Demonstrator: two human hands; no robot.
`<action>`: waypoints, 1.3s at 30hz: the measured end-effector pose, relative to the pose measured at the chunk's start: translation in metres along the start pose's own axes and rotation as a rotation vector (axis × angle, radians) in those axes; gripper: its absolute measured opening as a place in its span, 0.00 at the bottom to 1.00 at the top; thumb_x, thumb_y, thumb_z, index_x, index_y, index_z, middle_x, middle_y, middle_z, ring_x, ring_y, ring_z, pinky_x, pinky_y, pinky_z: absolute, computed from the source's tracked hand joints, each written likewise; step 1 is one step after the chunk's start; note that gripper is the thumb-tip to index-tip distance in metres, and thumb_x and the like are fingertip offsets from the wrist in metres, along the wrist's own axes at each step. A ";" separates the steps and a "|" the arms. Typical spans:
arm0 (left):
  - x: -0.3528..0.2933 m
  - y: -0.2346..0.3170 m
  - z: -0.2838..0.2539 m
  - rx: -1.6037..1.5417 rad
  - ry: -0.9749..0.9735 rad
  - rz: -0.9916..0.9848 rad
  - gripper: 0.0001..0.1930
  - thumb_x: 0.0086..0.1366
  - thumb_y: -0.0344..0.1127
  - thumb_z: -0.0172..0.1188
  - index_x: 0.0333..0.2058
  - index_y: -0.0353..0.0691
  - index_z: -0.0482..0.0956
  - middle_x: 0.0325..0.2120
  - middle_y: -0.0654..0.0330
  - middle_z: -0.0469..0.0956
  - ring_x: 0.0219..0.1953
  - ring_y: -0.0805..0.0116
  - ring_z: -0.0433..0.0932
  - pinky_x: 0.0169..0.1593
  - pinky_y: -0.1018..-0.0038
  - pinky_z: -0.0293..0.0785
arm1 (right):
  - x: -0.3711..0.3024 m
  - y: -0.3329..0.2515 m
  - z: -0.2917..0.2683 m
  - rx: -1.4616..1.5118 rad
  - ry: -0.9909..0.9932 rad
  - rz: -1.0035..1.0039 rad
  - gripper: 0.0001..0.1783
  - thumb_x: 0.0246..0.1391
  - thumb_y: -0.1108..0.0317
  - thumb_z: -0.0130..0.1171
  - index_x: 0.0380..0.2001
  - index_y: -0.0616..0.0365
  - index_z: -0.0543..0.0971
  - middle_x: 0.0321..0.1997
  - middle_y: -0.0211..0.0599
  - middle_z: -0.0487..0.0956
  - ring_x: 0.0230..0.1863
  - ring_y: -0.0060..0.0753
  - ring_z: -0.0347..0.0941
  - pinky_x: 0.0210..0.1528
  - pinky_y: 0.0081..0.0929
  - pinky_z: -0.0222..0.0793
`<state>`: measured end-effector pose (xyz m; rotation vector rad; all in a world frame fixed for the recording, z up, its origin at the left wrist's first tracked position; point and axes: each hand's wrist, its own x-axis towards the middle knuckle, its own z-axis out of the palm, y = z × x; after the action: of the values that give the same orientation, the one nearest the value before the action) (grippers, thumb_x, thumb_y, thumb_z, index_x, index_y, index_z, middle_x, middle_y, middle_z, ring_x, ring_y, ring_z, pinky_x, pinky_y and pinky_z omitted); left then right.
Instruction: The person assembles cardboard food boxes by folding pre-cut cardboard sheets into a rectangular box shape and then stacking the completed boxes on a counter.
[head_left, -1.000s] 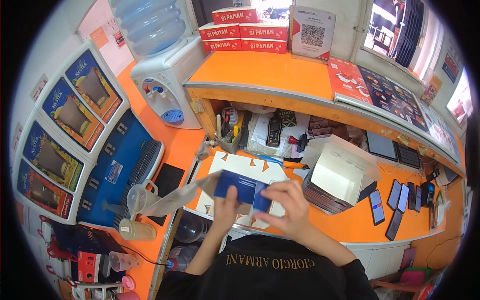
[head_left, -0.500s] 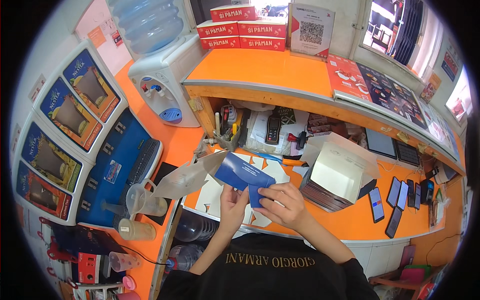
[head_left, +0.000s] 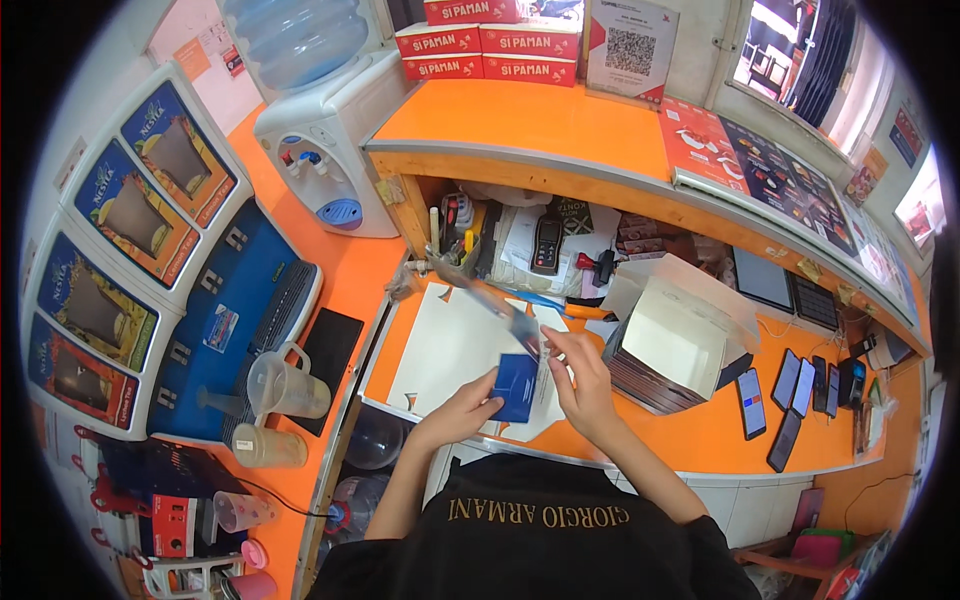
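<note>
your left hand fingers pinch the lower left edge of the blue card box; your right hand fingers close on its right side and a thin clear strip. the box sits just above the white flat carton sheet on the orange worktop. it is judged light and crushable: grip by the edges, not the faces.

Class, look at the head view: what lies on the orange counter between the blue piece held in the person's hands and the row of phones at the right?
In the head view, an open white box on a dark stack sits between the blue piece and the phones.
</note>
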<state>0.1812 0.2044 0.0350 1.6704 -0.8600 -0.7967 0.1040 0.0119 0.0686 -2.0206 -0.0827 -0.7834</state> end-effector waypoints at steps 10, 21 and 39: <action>-0.005 -0.007 -0.022 0.250 -0.181 -0.233 0.27 0.67 0.33 0.47 0.62 0.37 0.53 0.44 0.40 0.75 0.45 0.47 0.76 0.49 0.63 0.69 | 0.007 0.014 -0.015 0.090 -0.530 -0.009 0.26 0.45 0.61 0.67 0.50 0.51 0.77 0.35 0.38 0.72 0.34 0.34 0.71 0.35 0.27 0.68; 0.005 -0.019 -0.016 0.097 -0.042 -0.138 0.12 0.64 0.31 0.56 0.44 0.32 0.76 0.31 0.58 0.80 0.31 0.77 0.74 0.39 0.76 0.72 | -0.005 0.032 0.000 -0.192 -0.450 -0.136 0.13 0.46 0.63 0.66 0.36 0.55 0.81 0.25 0.33 0.69 0.23 0.33 0.72 0.25 0.26 0.70; 0.011 0.055 0.017 0.065 0.279 -0.011 0.13 0.58 0.31 0.61 0.42 0.35 0.78 0.31 0.55 0.81 0.28 0.73 0.78 0.35 0.75 0.75 | -0.011 -0.016 -0.004 -0.493 -0.378 -0.074 0.51 0.36 0.45 0.69 0.60 0.61 0.61 0.60 0.57 0.59 0.60 0.60 0.57 0.57 0.51 0.58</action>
<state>0.1642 0.1765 0.0838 1.7942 -0.6875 -0.5310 0.0878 0.0208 0.0757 -2.6314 -0.1969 -0.4844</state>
